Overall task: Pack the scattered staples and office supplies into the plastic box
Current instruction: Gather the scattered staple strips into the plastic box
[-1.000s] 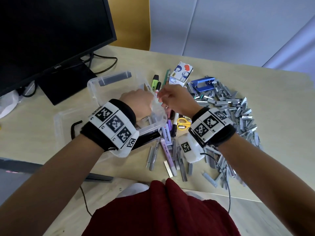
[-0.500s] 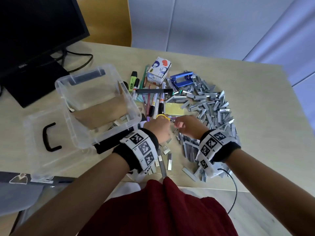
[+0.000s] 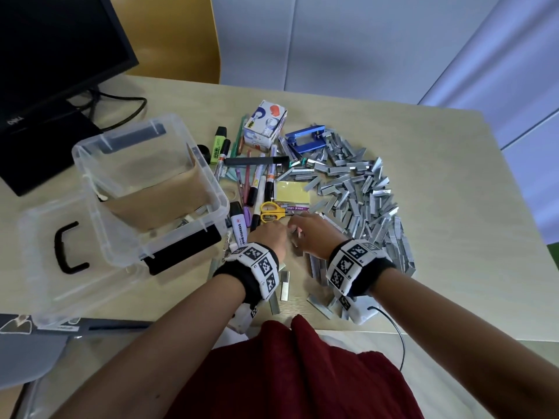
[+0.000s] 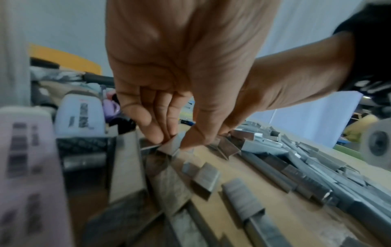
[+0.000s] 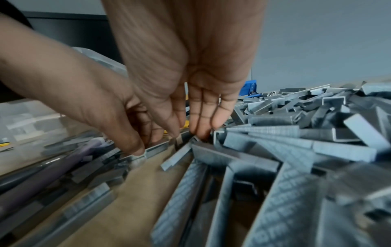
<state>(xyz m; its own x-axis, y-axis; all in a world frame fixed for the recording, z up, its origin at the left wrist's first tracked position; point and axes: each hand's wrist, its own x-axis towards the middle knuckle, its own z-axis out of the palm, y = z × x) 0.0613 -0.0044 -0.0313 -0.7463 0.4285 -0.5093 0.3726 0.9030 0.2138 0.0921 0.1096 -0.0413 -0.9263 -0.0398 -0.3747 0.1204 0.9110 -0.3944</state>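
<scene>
A clear plastic box (image 3: pixel 211 189) stands open at the left and holds a few staple strips. A big heap of grey staple strips (image 3: pixel 357 192) covers the desk's right half. My left hand (image 3: pixel 273 234) and right hand (image 3: pixel 295 234) meet low over loose strips near the front edge, just below the yellow scissors (image 3: pixel 272 211). In the left wrist view the left hand (image 4: pixel 171 143) pinches a staple strip (image 4: pixel 169 148) between thumb and fingers. In the right wrist view the right hand (image 5: pixel 186 133) points down, thumb and fingertips closing on a strip (image 5: pixel 184 136) at the heap's edge.
The box's lid (image 3: pixel 39 237) with a black handle lies left of the box. Markers and pens (image 3: pixel 257 182), yellow sticky notes (image 3: pixel 292 192), a blue stapler (image 3: pixel 305 142) and a small carton (image 3: pixel 266 125) lie between box and heap. A monitor (image 3: pixel 45 55) stands far left.
One second ago both hands were up at the box's rim. They have come down and toward me to the loose strips, and have stayed there since half a second ago.
</scene>
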